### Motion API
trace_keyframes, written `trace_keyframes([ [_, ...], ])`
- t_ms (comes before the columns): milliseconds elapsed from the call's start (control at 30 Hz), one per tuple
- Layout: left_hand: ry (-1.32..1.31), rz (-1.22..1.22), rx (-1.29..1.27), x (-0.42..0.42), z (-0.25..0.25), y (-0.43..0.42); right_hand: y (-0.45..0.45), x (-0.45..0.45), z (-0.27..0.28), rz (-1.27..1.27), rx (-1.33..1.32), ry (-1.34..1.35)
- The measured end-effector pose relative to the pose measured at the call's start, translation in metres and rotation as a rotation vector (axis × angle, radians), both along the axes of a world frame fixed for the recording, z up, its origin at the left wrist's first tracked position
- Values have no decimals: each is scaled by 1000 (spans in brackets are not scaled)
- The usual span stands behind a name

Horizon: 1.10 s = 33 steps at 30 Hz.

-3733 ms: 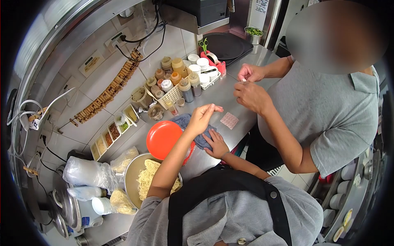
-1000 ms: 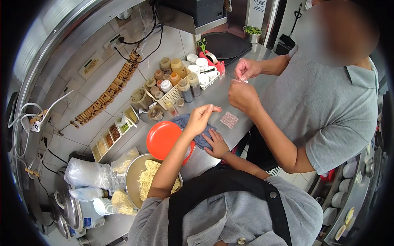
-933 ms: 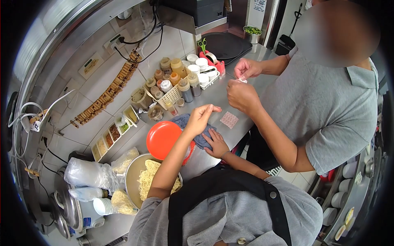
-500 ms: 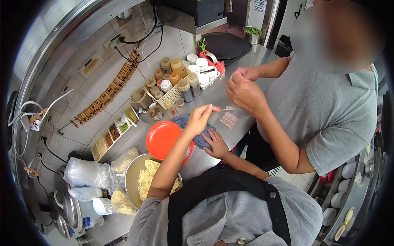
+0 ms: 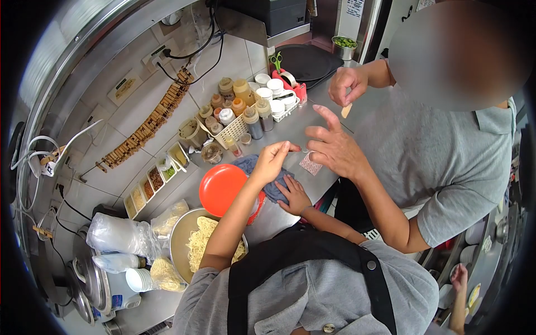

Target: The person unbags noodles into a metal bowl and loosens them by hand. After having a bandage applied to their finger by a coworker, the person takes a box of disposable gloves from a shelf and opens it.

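Note:
My left hand (image 5: 271, 162) is raised above the cloth, its fingers together, one fingertip pointing towards a co-worker's hand (image 5: 338, 149); nothing shows in its grip. My right hand (image 5: 293, 196) lies with fingers spread on a crumpled blue-grey cloth (image 5: 245, 163) on the counter. The co-worker's other hand (image 5: 347, 86) pinches a small tan strip (image 5: 346, 111). Beneath the nearer co-worker hand is a patterned pinkish square (image 5: 310, 164), partly covered. A red-orange plate (image 5: 222, 190) lies left of my hands, beside my left forearm.
A metal bowl (image 5: 178, 245) of noodles (image 5: 202, 241) stands near my left arm. Along the wall are topping trays (image 5: 149, 181), a basket (image 5: 230, 132) of sauce bottles and white cups (image 5: 276, 85). The co-worker's body (image 5: 430, 151) is at the right. Another person's hand (image 5: 459, 277) shows lower right.
The co-worker's hands have moved apart; one has come down close to my left fingertip, the other shows the tan strip. Another hand has appeared lower right. My hands have barely moved.

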<state>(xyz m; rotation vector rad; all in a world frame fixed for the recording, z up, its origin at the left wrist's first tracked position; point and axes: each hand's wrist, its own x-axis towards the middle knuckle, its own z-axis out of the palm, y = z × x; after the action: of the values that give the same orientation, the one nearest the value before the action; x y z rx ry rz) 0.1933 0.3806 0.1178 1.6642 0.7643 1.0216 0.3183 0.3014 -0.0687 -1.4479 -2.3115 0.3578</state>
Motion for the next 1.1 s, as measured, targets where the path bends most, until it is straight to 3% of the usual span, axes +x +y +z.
trace_keyframes([
  [1100,-10,-25,-22,10,-3,4,-2,0,0,-2,-2,17],
])
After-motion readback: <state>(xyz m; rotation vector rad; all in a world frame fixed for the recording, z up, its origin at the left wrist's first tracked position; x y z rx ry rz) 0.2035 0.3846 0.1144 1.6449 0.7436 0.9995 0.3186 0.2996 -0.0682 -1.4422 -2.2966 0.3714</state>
